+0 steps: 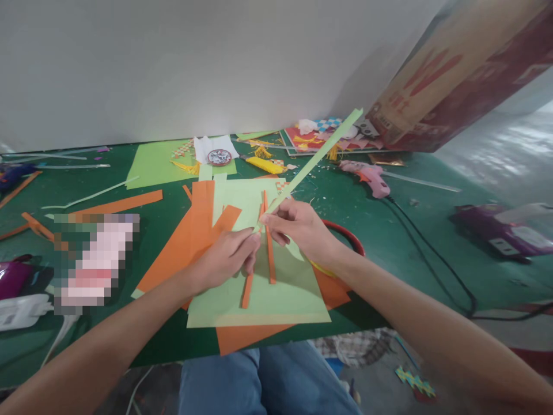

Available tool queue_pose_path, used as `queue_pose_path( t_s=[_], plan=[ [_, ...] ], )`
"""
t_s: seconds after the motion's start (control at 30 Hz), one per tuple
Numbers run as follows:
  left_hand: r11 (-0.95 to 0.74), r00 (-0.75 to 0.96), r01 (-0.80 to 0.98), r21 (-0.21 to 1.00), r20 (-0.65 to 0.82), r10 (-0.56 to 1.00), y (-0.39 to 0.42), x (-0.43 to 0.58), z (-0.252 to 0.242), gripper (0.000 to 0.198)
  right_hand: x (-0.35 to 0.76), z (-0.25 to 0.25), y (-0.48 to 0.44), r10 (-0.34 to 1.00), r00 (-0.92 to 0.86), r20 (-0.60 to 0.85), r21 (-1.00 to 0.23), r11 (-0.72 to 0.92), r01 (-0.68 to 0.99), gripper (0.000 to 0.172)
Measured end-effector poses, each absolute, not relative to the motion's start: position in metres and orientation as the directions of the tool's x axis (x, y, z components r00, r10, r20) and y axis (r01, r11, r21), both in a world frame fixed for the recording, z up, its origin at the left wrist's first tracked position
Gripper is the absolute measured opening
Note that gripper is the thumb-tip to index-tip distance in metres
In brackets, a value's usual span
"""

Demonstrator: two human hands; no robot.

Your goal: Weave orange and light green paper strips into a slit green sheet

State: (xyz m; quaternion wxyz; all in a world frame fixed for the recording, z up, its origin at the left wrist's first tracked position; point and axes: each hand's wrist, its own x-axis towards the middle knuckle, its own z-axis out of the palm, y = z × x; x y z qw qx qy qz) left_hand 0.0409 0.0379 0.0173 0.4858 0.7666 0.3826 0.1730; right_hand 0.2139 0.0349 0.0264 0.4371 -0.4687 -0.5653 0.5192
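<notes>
A long light-green paper strip (317, 157) slants up and to the right from my two hands. My left hand (231, 253) pinches its lower end, with the fingers closed. Close beside it, my right hand (298, 227) grips the strip between thumb and fingers a little higher up. Narrow orange paper strips (271, 259) hang or lie just below the hands; whether they are joined to the green strip I cannot tell. Under both hands lies a light-green paper sheet (285, 300), over orange paper (168, 262) at the left.
On the green table, a yellow utility knife (265, 165) lies at the back and a pink glue gun (369, 177) with its black cord (432, 253) to the right. A purple device (505, 233) stands far right. A white power plug (26, 311) is at left.
</notes>
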Motion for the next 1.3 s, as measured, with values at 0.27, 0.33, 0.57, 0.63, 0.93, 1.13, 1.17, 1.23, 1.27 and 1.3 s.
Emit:
queue_pose_path(
  t_s=[0.27,0.33,0.57,0.63,0.93,1.13,1.17,1.23,1.27,1.3],
  plan=[
    [-0.201,0.652,0.371,0.906,-0.100,0.752,0.0385,0.0412,0.0169,0.035,0.2132,0.0237,0.0367,0.952,-0.306,-0.005,-0.999,0.011,0.050,0.031],
    [-0.210,0.656,0.370,0.905,-0.094,0.749,0.0386,0.0415,0.0172,0.035,0.2130,0.0234,0.0370,0.953,-0.302,-0.002,-0.999,0.011,0.041,0.032],
    [-0.236,0.651,0.385,0.892,-0.081,0.755,0.0381,0.0423,0.0194,0.039,0.2140,0.0263,0.0364,0.970,-0.243,0.006,-0.996,0.028,0.087,0.032],
    [-0.236,0.652,0.375,0.897,-0.074,0.755,0.0382,0.0426,0.0196,0.038,0.2138,0.0262,0.0363,0.971,-0.239,0.012,-0.996,0.032,0.078,0.032],
    [-0.278,0.642,0.350,0.895,-0.013,0.766,0.0375,0.0422,0.0211,0.037,0.2141,0.0245,0.0366,0.968,-0.242,0.068,-0.997,0.076,0.020,0.035],
    [-0.265,0.641,0.340,0.903,-0.016,0.767,0.0358,0.0413,0.0220,0.036,0.2135,0.0213,0.0367,0.946,-0.315,0.080,-0.995,0.093,0.028,0.031],
    [-0.265,0.641,0.344,0.901,-0.019,0.767,0.0360,0.0414,0.0219,0.035,0.2134,0.0208,0.0369,0.947,-0.309,0.089,-0.995,0.101,0.023,0.031],
    [-0.276,0.644,0.352,0.894,-0.018,0.765,0.0368,0.0416,0.0214,0.033,0.2137,0.0202,0.0373,0.949,-0.296,0.113,-0.992,0.122,0.014,0.030],
    [-0.281,0.646,0.356,0.891,-0.017,0.763,0.0371,0.0416,0.0209,0.031,0.2139,0.0201,0.0375,0.949,-0.290,0.123,-0.991,0.132,0.012,0.030],
    [-0.285,0.648,0.356,0.890,-0.016,0.761,0.0375,0.0415,0.0205,0.030,0.2142,0.0201,0.0376,0.949,-0.288,0.130,-0.990,0.139,0.010,0.029]
  ],
)
